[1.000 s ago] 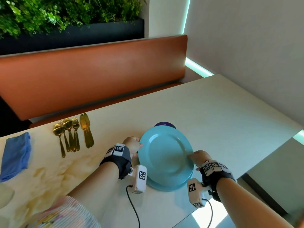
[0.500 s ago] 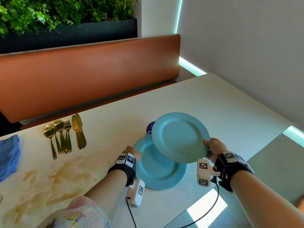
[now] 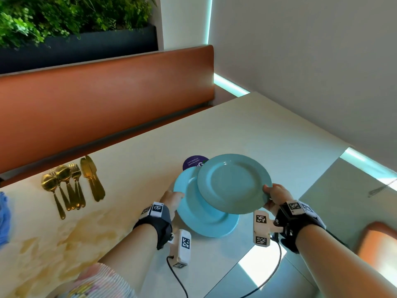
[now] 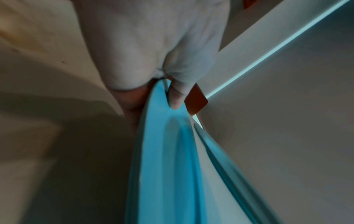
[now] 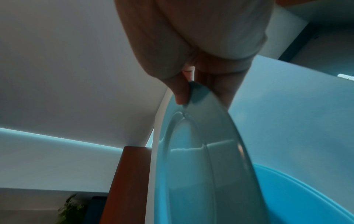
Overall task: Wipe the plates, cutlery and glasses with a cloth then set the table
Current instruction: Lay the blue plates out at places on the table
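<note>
Two light-blue plates are in play. My right hand (image 3: 271, 195) pinches the right rim of the upper plate (image 3: 233, 182) and holds it in the air, tilted, above the lower one; the right wrist view shows thumb on top of that plate (image 5: 201, 151) and fingers beneath. My left hand (image 3: 173, 198) pinches the left rim of the lower plate (image 3: 193, 209), which lies on the table; the left wrist view shows my thumb on its rim (image 4: 162, 151). Gold spoons, forks and knives (image 3: 71, 183) lie at the left. A blue cloth (image 3: 3, 218) shows at the far left edge.
A purple round coaster (image 3: 194, 162) lies just behind the plates. The pale table (image 3: 268, 136) stretches right and back to a grey wall. An orange bench (image 3: 96, 104) runs behind the table, and an orange seat (image 3: 378, 244) is at lower right.
My right hand lifted the top plate off the stack and carried it up and to the right. My left hand stayed on the lower plate's rim.
</note>
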Demonstrator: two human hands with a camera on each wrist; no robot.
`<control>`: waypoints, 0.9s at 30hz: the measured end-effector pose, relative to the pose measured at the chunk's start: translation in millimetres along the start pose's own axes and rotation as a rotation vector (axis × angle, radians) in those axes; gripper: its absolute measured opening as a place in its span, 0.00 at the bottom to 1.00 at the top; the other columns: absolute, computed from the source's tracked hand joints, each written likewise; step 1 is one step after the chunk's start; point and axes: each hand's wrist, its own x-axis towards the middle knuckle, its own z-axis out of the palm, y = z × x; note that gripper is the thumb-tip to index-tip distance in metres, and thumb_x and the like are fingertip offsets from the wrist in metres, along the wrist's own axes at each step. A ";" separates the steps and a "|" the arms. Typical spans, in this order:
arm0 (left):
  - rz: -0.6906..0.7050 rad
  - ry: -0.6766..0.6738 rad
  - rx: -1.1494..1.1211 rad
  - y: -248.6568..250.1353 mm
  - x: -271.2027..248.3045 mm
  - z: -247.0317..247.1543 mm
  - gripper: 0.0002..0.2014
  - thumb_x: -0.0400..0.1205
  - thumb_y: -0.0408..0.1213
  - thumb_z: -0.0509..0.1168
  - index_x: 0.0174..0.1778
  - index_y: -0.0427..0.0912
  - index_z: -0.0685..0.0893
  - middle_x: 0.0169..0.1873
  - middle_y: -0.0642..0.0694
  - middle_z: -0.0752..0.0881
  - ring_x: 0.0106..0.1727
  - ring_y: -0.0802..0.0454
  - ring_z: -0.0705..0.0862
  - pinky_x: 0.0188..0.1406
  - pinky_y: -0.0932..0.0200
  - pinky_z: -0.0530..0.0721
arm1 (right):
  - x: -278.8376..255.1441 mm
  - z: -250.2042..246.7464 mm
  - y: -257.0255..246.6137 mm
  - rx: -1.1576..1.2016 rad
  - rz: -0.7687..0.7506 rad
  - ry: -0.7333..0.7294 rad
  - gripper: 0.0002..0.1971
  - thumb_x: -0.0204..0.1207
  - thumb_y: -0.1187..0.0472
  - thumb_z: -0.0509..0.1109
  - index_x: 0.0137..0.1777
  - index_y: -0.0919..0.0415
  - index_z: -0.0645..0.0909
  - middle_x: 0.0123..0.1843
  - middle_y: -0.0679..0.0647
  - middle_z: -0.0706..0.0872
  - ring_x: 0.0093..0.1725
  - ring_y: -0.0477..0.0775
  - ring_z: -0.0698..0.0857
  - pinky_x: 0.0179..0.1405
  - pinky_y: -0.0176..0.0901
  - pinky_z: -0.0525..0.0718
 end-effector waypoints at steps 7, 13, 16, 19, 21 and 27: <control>0.139 0.098 -0.086 19.0 -22.7 -8.6 0.04 0.79 0.27 0.59 0.46 0.31 0.78 0.41 0.36 0.80 0.39 0.43 0.78 0.38 0.53 0.73 | -37.2 -9.1 3.2 0.116 -0.032 0.037 0.13 0.83 0.68 0.58 0.65 0.69 0.72 0.42 0.63 0.81 0.36 0.60 0.80 0.15 0.49 0.84; 0.164 0.289 -0.142 58.8 -40.2 -17.4 0.21 0.83 0.29 0.55 0.72 0.27 0.65 0.66 0.30 0.77 0.65 0.33 0.79 0.63 0.43 0.78 | -36.4 -28.3 0.4 0.228 -0.043 0.149 0.17 0.82 0.70 0.59 0.70 0.73 0.68 0.57 0.68 0.82 0.52 0.68 0.83 0.40 0.60 0.85; 0.164 0.359 -0.188 87.0 -41.8 -9.6 0.22 0.84 0.30 0.53 0.75 0.29 0.60 0.73 0.30 0.70 0.71 0.32 0.73 0.71 0.40 0.73 | -19.7 -41.6 -9.3 0.262 -0.013 0.202 0.19 0.82 0.68 0.58 0.72 0.72 0.66 0.66 0.70 0.78 0.65 0.69 0.80 0.54 0.60 0.82; 0.150 0.433 -0.210 107.3 -34.5 2.8 0.22 0.85 0.31 0.52 0.75 0.31 0.60 0.75 0.30 0.68 0.73 0.31 0.71 0.73 0.40 0.71 | 4.6 -56.1 -15.9 0.240 0.036 0.168 0.23 0.84 0.65 0.55 0.78 0.66 0.59 0.79 0.62 0.65 0.76 0.64 0.70 0.60 0.56 0.77; 0.136 0.458 -0.240 119.1 -25.2 14.0 0.22 0.85 0.31 0.52 0.76 0.31 0.60 0.76 0.31 0.67 0.74 0.32 0.71 0.74 0.40 0.70 | 26.6 -67.2 -20.6 0.248 0.056 0.161 0.24 0.84 0.64 0.54 0.79 0.64 0.57 0.81 0.58 0.62 0.77 0.62 0.68 0.61 0.56 0.75; 0.105 0.463 -0.283 143.7 7.9 52.0 0.23 0.83 0.30 0.55 0.75 0.31 0.62 0.72 0.30 0.72 0.69 0.31 0.75 0.67 0.38 0.78 | 84.3 -76.8 -36.7 0.325 0.086 0.293 0.19 0.82 0.69 0.60 0.72 0.68 0.68 0.70 0.69 0.77 0.65 0.68 0.80 0.52 0.59 0.82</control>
